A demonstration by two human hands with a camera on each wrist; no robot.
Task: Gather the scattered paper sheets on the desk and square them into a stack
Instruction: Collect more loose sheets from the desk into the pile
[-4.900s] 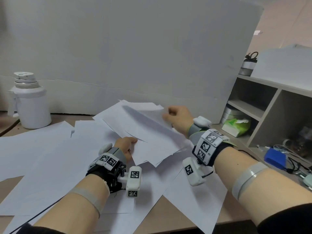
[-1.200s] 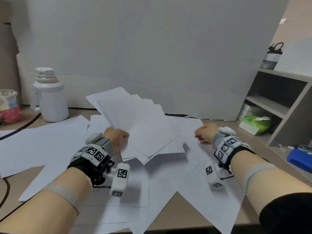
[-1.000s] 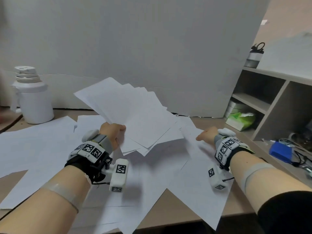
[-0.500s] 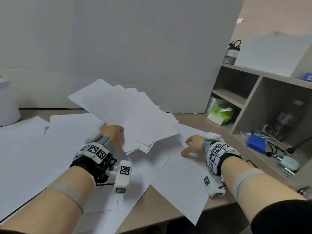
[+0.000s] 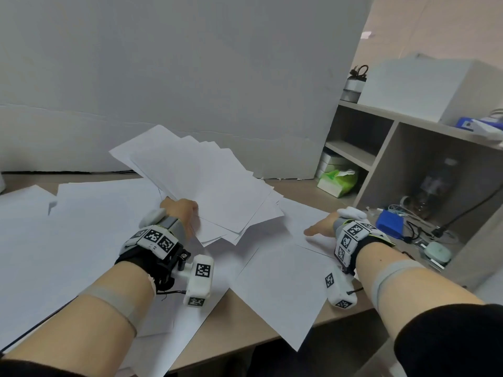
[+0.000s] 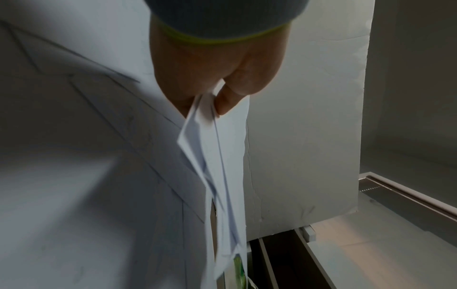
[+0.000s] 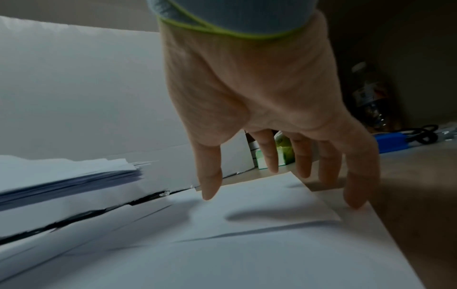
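shelf [image 5: 386,170] cubby holds green tissue pack [image 5: 337,182].

Bare desk [image 5: 302,194] strip open ahead of right hand [image 5: 321,229]; shelf unit [image 5: 381,170] blocks right side.

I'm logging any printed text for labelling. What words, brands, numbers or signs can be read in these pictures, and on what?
No text can be read.
Paper sheets in the left hand and under the right hand: blank.
Wrist tags: black-and-white square codes, no letters.
Bottle label: too blurred.
Green pack: print too small.
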